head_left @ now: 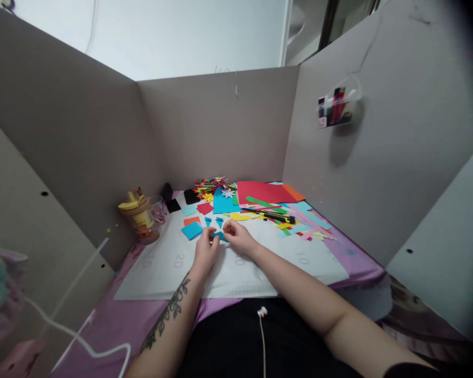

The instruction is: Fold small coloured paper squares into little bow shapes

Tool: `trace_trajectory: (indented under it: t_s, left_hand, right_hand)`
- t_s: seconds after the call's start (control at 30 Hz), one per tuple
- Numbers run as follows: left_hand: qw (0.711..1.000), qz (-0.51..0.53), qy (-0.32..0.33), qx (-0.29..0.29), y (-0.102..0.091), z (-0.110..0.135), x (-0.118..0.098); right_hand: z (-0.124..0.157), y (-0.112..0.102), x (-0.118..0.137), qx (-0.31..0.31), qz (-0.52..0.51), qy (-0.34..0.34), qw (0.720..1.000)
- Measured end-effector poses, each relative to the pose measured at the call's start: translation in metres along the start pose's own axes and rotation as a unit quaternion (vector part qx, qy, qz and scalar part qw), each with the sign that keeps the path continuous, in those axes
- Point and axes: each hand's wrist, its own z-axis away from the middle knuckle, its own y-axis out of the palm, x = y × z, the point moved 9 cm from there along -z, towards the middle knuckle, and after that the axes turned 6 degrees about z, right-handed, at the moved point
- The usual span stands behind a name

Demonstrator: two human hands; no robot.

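- Fingers of the left hand [206,245] and right hand [239,238] pinch a small blue paper [219,236] between them, just below the frame's centre.
- Two folded blue pieces [208,221] lie just above; one blue square [192,231] overlaps an orange one [191,221] to the left.
- One yellow-and-black cutter [278,216] lies among paper strips [308,215], right of centre.
- Yellow-topped cup [145,227], left, contents hidden; clear cup [157,207] beside it.
- Hanging clear container [355,96], upper right, holds red and black items [338,105].
- White sheet [268,281] ends below the hands; grey panels [216,126] bound the bench [355,261] left, back and right.
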Motion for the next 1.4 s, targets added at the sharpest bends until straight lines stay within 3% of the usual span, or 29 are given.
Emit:
trace_trajectory:
  t_s: [0.27, 0.37, 0.5, 0.63, 0.8, 0.9, 1.0, 1.1, 1.17, 1.3, 1.4]
  left_hand:
    - [1.000, 0.013, 0.013, 0.018, 0.005, 0.000, -0.001]
    - [0.999, 0.026, -0.012, 0.022, 0.005, 0.001, 0.005]
    - [0.996, 0.067, -0.061, -0.003, -0.007, 0.002, 0.018]
    - [0.998, 0.039, -0.048, -0.026, -0.033, -0.010, 0.023]
    - [0.995, -0.099, 0.014, -0.026, -0.069, -0.049, 0.020]
    - [0.982, -0.185, 0.040, -0.018, -0.083, -0.070, 0.028]
    - [0.980, -0.196, 0.027, -0.024, -0.092, -0.075, 0.046]
    - [0.977, -0.215, 0.016, 0.004, -0.088, -0.068, 0.057]
    - [0.973, -0.228, 0.037, 0.027, -0.079, -0.060, 0.053]
    - [0.956, -0.275, 0.056, 0.085, -0.062, -0.051, 0.044]
    - [0.956, -0.275, 0.038, 0.093, -0.061, -0.052, 0.045]
  right_hand:
    - [0.001, 0.007, 0.000, 0.024, -0.033, -0.001, 0.999]
    - [0.000, 0.002, 0.003, 0.011, -0.036, -0.003, 0.999]
    - [-0.004, -0.028, -0.008, -0.084, -0.062, 0.031, 0.994]
    - [-0.011, -0.056, -0.035, -0.167, -0.060, 0.105, 0.979]
    - [-0.034, -0.056, -0.056, -0.153, 0.098, 0.135, 0.974]
    - [-0.047, -0.049, -0.063, -0.134, 0.235, 0.144, 0.952]
    - [-0.052, -0.041, -0.068, -0.106, 0.329, 0.161, 0.924]
    - [-0.051, -0.036, -0.064, -0.085, 0.396, 0.139, 0.904]
    - [-0.048, -0.035, -0.058, -0.080, 0.418, 0.107, 0.898]
    - [-0.038, -0.028, -0.039, -0.073, 0.415, 0.019, 0.907]
    - [-0.030, -0.007, -0.021, -0.027, 0.397, -0.056, 0.916]
